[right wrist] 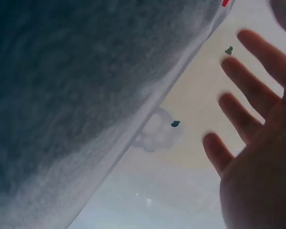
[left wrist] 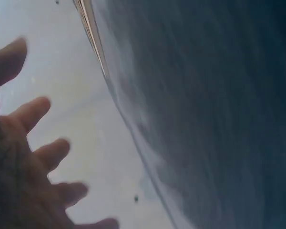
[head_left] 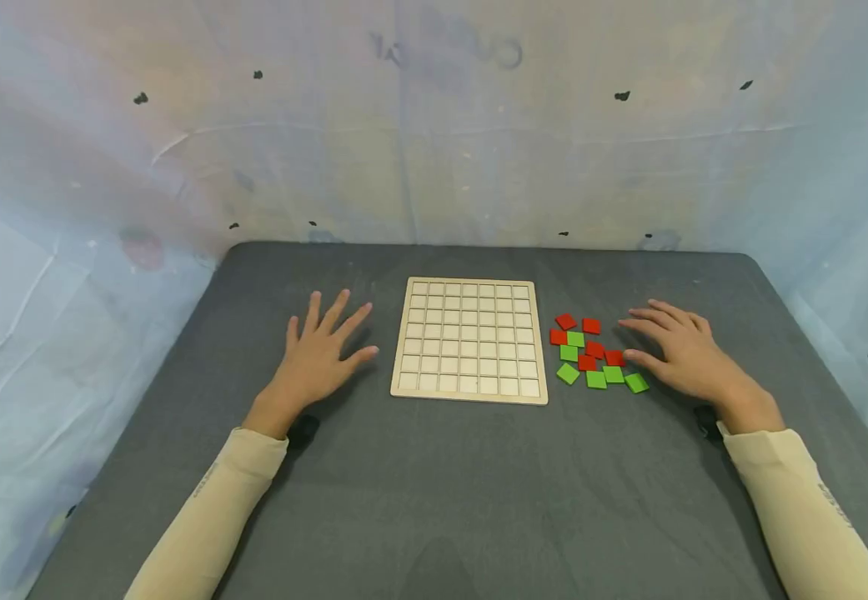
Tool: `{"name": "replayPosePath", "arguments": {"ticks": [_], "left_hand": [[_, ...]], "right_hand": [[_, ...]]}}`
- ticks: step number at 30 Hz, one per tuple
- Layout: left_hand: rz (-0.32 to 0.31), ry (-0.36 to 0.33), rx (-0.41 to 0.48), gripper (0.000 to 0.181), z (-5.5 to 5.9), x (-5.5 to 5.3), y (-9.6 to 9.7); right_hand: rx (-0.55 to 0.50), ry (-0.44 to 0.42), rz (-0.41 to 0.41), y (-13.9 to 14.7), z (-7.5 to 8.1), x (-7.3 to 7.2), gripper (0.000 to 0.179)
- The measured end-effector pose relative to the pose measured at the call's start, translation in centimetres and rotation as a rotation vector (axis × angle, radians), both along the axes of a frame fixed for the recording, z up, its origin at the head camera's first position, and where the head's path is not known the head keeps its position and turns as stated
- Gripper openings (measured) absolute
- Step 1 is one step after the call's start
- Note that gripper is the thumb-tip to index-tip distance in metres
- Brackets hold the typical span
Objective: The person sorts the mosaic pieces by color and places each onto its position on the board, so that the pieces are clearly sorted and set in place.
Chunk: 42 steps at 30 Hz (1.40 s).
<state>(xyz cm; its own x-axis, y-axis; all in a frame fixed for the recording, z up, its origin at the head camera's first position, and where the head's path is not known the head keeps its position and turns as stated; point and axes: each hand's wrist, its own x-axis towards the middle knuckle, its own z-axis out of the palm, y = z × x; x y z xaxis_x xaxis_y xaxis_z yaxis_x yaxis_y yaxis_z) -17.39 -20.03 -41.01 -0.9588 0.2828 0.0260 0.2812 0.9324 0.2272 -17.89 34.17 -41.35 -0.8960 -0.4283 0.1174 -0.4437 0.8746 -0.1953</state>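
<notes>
A pale wooden grid board (head_left: 469, 398) lies flat on the dark grey table, its square cells bare. My left hand (head_left: 316, 358) is left of the board with fingers spread, holding nothing. In the left wrist view the same hand (left wrist: 24, 167) shows its fingers apart. Right of the board is a loose group of small square tiles, several red (head_left: 591, 326) and several green (head_left: 568, 373). Beside them, to their right, my right hand (head_left: 681, 354) has its thumb tip close to a red tile (head_left: 614, 357). Its fingers (right wrist: 250, 88) look extended and hold nothing in the right wrist view.
The dark grey table (head_left: 464, 500) has rounded far corners. A pale cloth sheet (head_left: 464, 150) with small dark marks stands behind the table and along both sides. Dark wrist straps show at the left wrist (head_left: 303, 432) and the right wrist (head_left: 707, 423).
</notes>
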Motion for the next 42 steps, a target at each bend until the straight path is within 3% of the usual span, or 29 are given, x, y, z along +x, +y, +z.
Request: {"name": "replayPosePath", "arguments": {"ticks": [7,13,18,24,35,42], "left_hand": [[-0.14,-0.153,0.082,0.078,-0.1,0.4,2.4],[-0.173,-0.257,0.075,0.08,0.0,0.7,3.3],[-0.193,-0.304,0.072,0.083,0.0,0.7,3.5],[-0.188,-0.296,0.04,0.081,-0.1,0.6,3.5],[-0.171,-0.175,0.001,0.073,-0.2,0.8,3.7],[-0.161,-0.186,0.035,0.073,-0.5,0.8,3.9]], "right_hand": [[-0.016,-0.053,0.092,-0.6,0.0,-0.2,0.039],[-0.041,-0.048,0.125,-0.9,-0.1,-0.1,0.032],[-0.049,-0.057,0.141,-1.0,0.0,0.2,0.03],[-0.037,-0.075,0.124,-1.2,0.0,0.3,0.03],[-0.018,-0.118,0.09,-1.7,0.0,0.3,0.031],[0.002,-0.129,0.071,-1.9,0.1,0.4,0.031]]}}
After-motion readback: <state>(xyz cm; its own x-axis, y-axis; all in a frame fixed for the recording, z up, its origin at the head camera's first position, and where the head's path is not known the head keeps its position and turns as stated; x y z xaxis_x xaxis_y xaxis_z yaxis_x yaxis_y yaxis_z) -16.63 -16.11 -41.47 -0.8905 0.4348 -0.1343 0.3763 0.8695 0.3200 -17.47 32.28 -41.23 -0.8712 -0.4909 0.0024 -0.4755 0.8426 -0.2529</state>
